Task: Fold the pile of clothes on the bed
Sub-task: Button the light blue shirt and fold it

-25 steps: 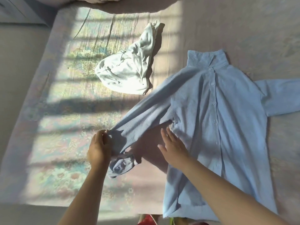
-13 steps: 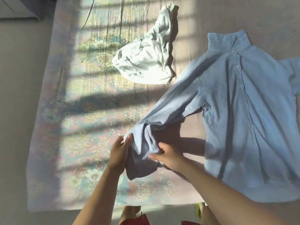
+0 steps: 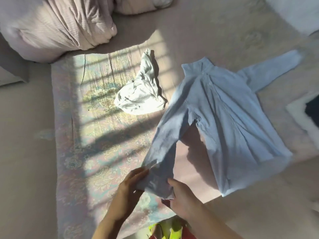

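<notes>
blue shirt [image 3: 224,118] lies front-up, buttoned, on the bed [image 3: 207,31]; near sleeve [image 3: 165,138] drawn toward the person. left hand [image 3: 128,192] and right hand [image 3: 183,195] each pinch the cuff end, fingers curled on cloth, palms facing. judgement: keep the sleeve taut and flat, then lay it across the chest with a straight shoulder crease. white garment [image 3: 139,94] waits crumpled, just beside the shirt.

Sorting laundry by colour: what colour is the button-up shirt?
Light blue shirt, plain, seen in the head view.
</notes>
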`<state>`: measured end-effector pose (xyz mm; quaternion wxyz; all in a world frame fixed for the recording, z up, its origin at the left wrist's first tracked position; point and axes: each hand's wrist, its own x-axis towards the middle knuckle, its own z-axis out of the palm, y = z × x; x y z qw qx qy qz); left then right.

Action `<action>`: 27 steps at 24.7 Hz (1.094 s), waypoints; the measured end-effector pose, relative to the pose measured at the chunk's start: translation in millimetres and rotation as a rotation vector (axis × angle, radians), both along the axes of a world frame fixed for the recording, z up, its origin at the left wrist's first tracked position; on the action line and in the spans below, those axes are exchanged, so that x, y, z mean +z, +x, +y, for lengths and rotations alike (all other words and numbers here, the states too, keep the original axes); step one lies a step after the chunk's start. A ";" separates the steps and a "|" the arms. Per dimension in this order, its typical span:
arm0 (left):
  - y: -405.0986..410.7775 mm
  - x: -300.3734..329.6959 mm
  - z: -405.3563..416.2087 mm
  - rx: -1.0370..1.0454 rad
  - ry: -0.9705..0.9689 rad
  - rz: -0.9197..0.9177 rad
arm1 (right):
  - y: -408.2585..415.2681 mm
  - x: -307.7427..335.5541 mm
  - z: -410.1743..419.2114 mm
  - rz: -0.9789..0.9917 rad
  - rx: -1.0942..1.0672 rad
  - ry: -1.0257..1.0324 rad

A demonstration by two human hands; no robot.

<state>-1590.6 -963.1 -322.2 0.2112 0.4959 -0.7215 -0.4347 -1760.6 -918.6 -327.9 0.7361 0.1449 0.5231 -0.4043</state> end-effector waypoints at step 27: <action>83.1 -111.4 -78.1 -0.190 -0.134 -0.733 | 63.8 -74.8 -39.1 1.064 1.075 -0.056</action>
